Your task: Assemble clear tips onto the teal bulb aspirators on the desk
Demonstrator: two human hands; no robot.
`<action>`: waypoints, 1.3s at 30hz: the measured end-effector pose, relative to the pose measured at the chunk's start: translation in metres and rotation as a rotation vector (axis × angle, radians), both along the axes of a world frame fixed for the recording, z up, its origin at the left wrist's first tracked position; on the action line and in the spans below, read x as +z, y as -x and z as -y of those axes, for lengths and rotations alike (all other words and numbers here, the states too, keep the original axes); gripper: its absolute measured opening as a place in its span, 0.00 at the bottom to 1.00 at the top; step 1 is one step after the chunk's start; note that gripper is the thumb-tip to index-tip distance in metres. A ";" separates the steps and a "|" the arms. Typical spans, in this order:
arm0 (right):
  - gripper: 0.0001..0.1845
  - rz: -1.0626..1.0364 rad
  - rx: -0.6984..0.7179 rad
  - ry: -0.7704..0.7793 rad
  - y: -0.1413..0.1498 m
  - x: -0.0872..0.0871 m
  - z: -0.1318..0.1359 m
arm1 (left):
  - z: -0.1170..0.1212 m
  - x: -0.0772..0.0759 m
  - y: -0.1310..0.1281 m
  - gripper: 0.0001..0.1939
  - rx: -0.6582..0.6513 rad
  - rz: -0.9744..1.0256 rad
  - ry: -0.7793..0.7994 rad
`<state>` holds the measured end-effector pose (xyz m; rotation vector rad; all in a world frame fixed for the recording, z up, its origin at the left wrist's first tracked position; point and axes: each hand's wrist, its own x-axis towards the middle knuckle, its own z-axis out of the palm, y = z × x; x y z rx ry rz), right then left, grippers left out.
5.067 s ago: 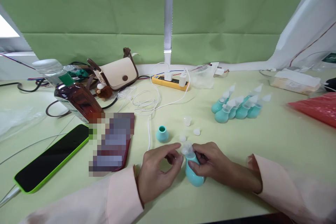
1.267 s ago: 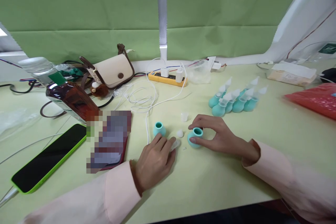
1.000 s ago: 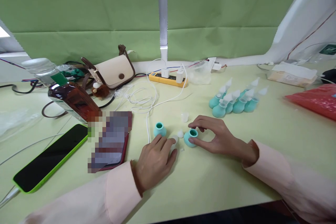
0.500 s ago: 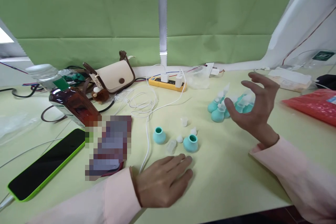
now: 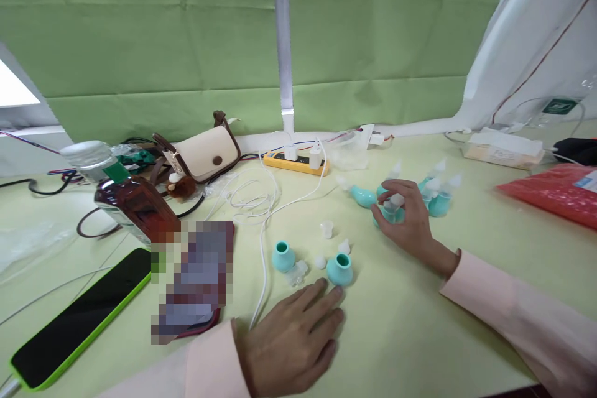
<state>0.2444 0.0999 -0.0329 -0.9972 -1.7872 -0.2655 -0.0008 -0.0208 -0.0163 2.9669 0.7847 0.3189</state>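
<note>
My left hand (image 5: 293, 342) lies flat on the table, fingers stretched out. Just beyond its fingertips is an open-necked teal squeeze bulb (image 5: 339, 270). Another open teal bulb (image 5: 282, 257) stands to its left, beside a clear plastic piece (image 5: 297, 273). Small whitish parts (image 5: 327, 229) lie around them. Farther right, my right hand (image 5: 405, 217) curls among several teal bulbs fitted with clear pointed nozzles. Its thumb and fingers close at the base of a sideways teal squeeze bulb (image 5: 362, 196), whose nozzle points left. Fingers partly hide an upright bulb behind them.
At the left are a phone in a green case (image 5: 84, 317), a pixelated phone (image 5: 196, 280) and a brown bottle (image 5: 135, 205). A cream handbag (image 5: 209, 152), white cable (image 5: 263, 249) and yellow power strip (image 5: 298, 163) are behind. A red package (image 5: 555, 196) lies right.
My right hand has come down and left, from spread above the nozzled bulbs to curled among them. One bulb now lies sideways. The clear piece near my left hand has shifted.
</note>
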 end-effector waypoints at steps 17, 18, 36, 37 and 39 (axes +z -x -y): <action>0.16 0.157 0.309 0.168 0.029 -0.011 0.048 | 0.001 -0.002 0.000 0.18 0.186 0.025 0.126; 0.19 0.238 0.405 0.145 0.034 -0.011 0.055 | 0.000 -0.002 0.000 0.19 0.178 0.028 0.121; 0.21 0.769 0.236 0.107 0.048 -0.011 0.019 | -0.012 -0.009 0.006 0.07 0.201 -0.042 -0.281; 0.22 0.750 0.243 0.106 0.048 -0.012 0.018 | -0.013 -0.007 0.006 0.07 0.241 -0.073 -0.236; 0.23 0.687 0.282 0.080 0.048 -0.013 0.017 | -0.014 -0.003 0.004 0.07 0.314 -0.099 -0.176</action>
